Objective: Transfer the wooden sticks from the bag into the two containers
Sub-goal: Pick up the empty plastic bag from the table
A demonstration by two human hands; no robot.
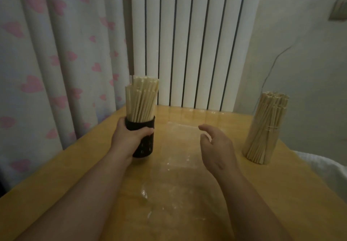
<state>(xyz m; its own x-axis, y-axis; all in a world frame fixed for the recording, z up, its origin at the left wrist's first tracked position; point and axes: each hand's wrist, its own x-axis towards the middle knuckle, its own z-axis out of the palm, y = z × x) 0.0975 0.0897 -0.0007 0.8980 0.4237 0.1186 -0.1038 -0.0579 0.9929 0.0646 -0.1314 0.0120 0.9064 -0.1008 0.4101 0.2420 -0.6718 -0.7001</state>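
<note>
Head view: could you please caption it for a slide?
Left hand grips the black container of sticks; right hand hovers open.

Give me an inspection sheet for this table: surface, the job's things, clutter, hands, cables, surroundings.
Surface: glossy wooden table.
Job's things: black container packed with sticks; clear container at right, also full of sticks; clear bag lying flat at centre, no sticks seen in it.
Clutter: nothing seen.
Hands: left hand grips the black container; right hand open above the bag, holding nothing.
Cables: thin cable on the right wall.
Surroundings: heart-print curtain, white radiator, white cloth at right.
</note>
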